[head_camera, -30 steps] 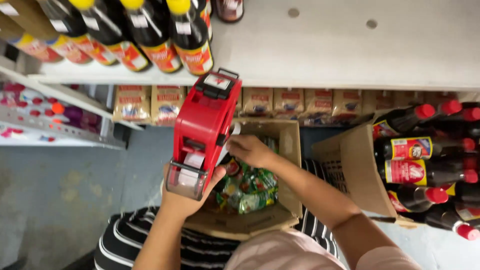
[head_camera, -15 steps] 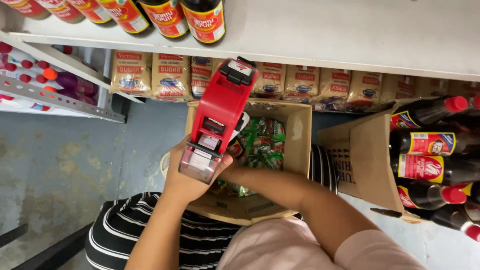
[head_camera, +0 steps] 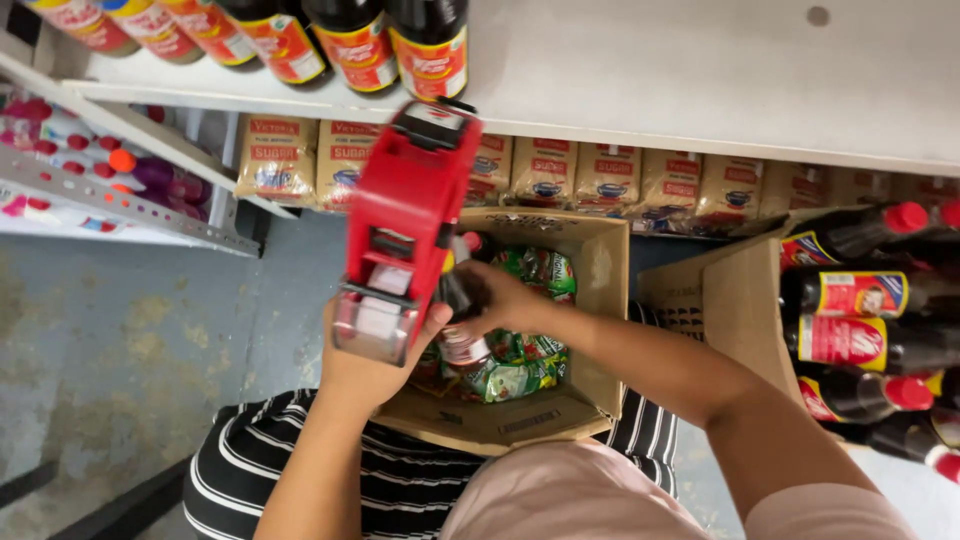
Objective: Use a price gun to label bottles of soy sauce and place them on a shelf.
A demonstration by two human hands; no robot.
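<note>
1. Far left: slanted metal rack (head_camera: 120, 205) with small bottles with red and orange caps (head_camera: 75, 150), partly blurred. Grey concrete floor (head_camera: 130, 350) below.
2. Top left: row of dark sauce bottles (head_camera: 360, 45) with red-yellow labels, standing on the white shelf (head_camera: 680, 80).
3. Under that shelf: row of tan packets (head_camera: 280, 155) running rightwards behind the box.
4. Left hand (head_camera: 375, 365) wrapped tight around the lower grip of the red price-label gun (head_camera: 405, 230); gun held up, tilted, head toward the shelf edge, base close to the camera. Fingers closed on it, thumb showing at the right side.
5. Bottom left-centre: black-and-white striped cloth (head_camera: 400, 490) over the person's lap, under the box.
6. Centre: open cardboard box (head_camera: 590, 300) resting on the lap, flaps up, holding green snack packets (head_camera: 520, 365).
7. Right hand (head_camera: 495, 300) inside the box, just right of the gun, fingers curled around a small dark bottle with a red cap (head_camera: 462, 300); bottle mostly hidden behind the gun and the fingers, looks gripped.
8. Right forearm runs down to the lower right corner; pinkish sleeve (head_camera: 560, 500) at the bottom.
9. Right: second cardboard box (head_camera: 735, 300), open, beside the first, touching or nearly so.
10. Far right: dark bottles with red caps (head_camera: 870, 340) lying on their sides, stacked.
</note>
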